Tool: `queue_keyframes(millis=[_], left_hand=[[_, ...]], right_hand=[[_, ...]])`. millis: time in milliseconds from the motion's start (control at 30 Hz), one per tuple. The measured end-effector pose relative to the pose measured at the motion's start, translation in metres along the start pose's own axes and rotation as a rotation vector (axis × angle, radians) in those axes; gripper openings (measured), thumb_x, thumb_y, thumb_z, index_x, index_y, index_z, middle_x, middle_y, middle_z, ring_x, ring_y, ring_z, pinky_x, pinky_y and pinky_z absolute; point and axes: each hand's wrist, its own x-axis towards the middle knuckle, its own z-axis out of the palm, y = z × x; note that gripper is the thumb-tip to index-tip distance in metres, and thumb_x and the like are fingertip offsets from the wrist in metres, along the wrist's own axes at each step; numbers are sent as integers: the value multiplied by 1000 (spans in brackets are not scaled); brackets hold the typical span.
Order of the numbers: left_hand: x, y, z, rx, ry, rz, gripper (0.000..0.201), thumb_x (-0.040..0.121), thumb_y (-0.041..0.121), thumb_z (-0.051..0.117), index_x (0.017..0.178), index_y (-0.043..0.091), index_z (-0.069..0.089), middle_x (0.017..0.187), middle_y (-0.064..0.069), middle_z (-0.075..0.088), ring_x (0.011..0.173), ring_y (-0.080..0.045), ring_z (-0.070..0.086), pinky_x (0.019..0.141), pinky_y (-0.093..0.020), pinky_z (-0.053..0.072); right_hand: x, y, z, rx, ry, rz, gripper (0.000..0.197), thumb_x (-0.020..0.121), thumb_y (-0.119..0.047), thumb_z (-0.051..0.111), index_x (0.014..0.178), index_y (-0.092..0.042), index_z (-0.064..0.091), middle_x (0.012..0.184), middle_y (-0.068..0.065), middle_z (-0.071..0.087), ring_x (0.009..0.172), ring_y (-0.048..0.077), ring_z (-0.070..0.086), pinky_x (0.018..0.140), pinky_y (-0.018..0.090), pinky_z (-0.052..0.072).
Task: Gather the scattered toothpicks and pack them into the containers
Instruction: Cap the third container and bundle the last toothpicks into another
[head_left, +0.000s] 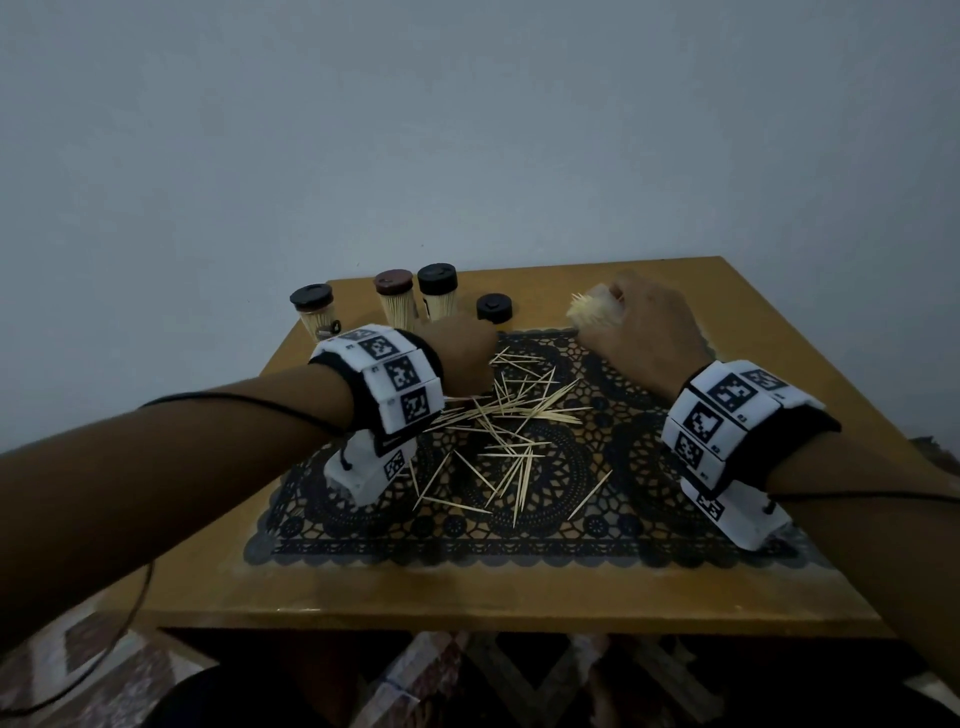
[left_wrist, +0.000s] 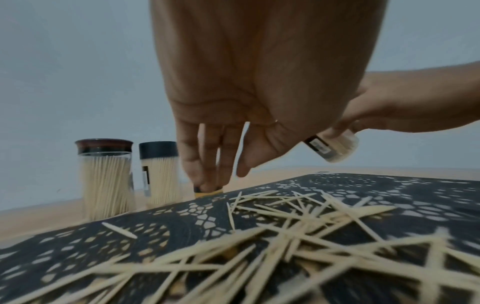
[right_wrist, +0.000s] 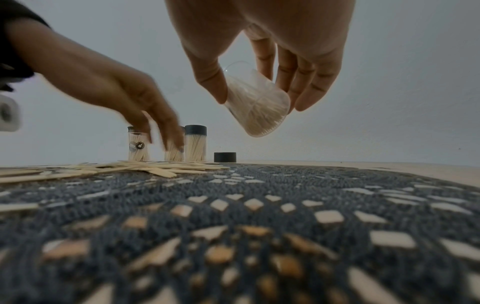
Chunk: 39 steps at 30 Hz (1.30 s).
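Many loose toothpicks (head_left: 514, 431) (left_wrist: 298, 222) (right_wrist: 145, 167) lie scattered on a black lace mat (head_left: 623, 519). My left hand (head_left: 460, 358) (left_wrist: 223, 179) hangs over the far edge of the pile, fingers pointing straight down and holding nothing I can make out. My right hand (head_left: 618, 312) (right_wrist: 259, 98) grips a clear lidless container (head_left: 592, 312) (right_wrist: 257, 107) (left_wrist: 335, 148). It is packed with toothpicks and held tilted above the mat's far right part. Its loose black lid (head_left: 493, 307) (right_wrist: 225, 157) lies on the table between the hands.
Three lidded containers full of toothpicks stand at the back left: one black-lidded (head_left: 314, 312), one brown-lidded (head_left: 395, 299) (left_wrist: 106, 179), one black-lidded (head_left: 438, 293) (left_wrist: 159, 174). The wooden table (head_left: 519, 597) stands against a plain wall. Cables run from both wrists.
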Motion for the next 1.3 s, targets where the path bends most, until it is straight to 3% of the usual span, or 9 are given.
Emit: queue_keyframes(millis=[33,100,233,333,500,667,833,1033,1300], left_hand=[[5,2,-3,-52,29,24,14,91,8,45,84,5,57,81,-11,54,71,-25,49,66,-35,43],[15,6,-3,-135,31,71,31,94,9,43,123,9,55,113,-14,60,98,-32,56,82,-40,48],[20,21,12,-180,-52,179,42,101,26,41,141,16,44,139,-11,50,119,-31,51,97,-41,44],[11,15,18,-76,-59,246,43,100,34,41,138,14,49,142,-10,46,126,-30,46,104,-44,39],[-20,-11,19,-120,19,357,29,97,22,48,116,12,67,120,-4,65,107,-25,60,93,-42,47],[-40,6,18,-133,107,337,34,98,29,48,128,15,54,128,-7,51,116,-23,47,98,-36,40],[-62,73,27,-150,125,694,48,92,32,58,136,14,48,135,-9,48,122,-25,45,101,-36,40],[-55,74,34,-116,245,829,14,82,4,62,95,6,66,101,-12,61,89,-29,59,70,-36,50],[-45,24,36,71,219,632,16,91,9,53,101,7,67,107,-7,61,103,-25,56,84,-38,51]], right_hand=[[-1,0,-1,3,-4,4,39,80,-42,72,101,-13,57,95,6,61,83,24,57,72,41,54],[-2,-1,-2,-2,-36,1,37,82,-43,70,100,-15,54,94,4,60,82,23,57,70,40,54],[-5,-4,-4,-26,-89,-5,34,83,-39,69,100,-15,52,93,3,58,80,20,55,57,28,39],[-5,-6,-6,-15,-84,-16,35,83,-35,71,102,-12,55,94,4,59,82,21,55,59,29,37],[-6,-7,-4,7,-87,-33,35,81,-35,73,98,-12,53,95,5,59,81,21,54,67,33,44],[-6,-8,-4,4,-81,-26,33,81,-34,73,95,-15,51,93,6,60,80,21,54,65,30,41],[-7,-10,-8,-15,-92,-2,37,82,-36,73,105,-12,55,96,3,57,87,21,54,66,29,39],[-7,-9,-9,-6,-91,-7,37,82,-35,73,103,-12,53,97,3,56,86,21,53,68,30,41],[-8,-10,-10,-3,-95,-1,36,84,-37,70,105,-13,54,96,2,56,86,20,53,66,30,39]])
